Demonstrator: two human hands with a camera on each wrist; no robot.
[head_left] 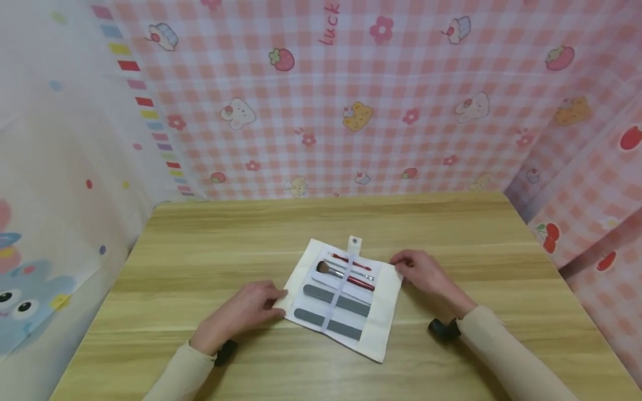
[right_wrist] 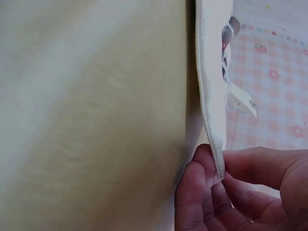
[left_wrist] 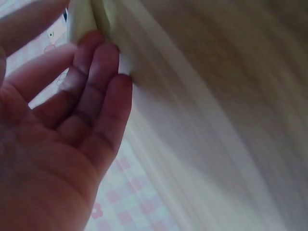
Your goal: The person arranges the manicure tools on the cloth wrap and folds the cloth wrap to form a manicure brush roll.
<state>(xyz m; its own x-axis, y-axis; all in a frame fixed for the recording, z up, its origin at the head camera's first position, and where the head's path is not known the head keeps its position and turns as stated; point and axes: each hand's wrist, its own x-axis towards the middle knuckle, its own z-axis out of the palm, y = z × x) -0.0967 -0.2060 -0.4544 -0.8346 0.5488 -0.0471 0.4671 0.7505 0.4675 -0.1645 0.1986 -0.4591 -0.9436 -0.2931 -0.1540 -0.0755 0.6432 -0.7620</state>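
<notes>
An unfolded cream fabric tool pouch (head_left: 385, 314) lies at an angle on the table. Tucked under its pale elastic band (head_left: 331, 312) are a makeup brush (head_left: 323, 268) with a red handle, a thin red tool (head_left: 363, 266), a slim silver tool (head_left: 368, 276) and two grey nail files (head_left: 313, 317). A snap tab (head_left: 354, 246) sticks out at the far edge. My left hand (head_left: 246, 307) pinches the pouch's left edge near its close corner. At the far right corner, my right hand (right_wrist: 250, 192) grips the fabric between thumb and fingers.
The wood-grain table (head_left: 210, 236) carries the pouch near its middle. Behind it hangs a pink checked curtain (head_left: 321, 150), with more printed cloth at both sides. Dark wrist devices (head_left: 443, 329) sit under both cream sleeves (head_left: 506, 351).
</notes>
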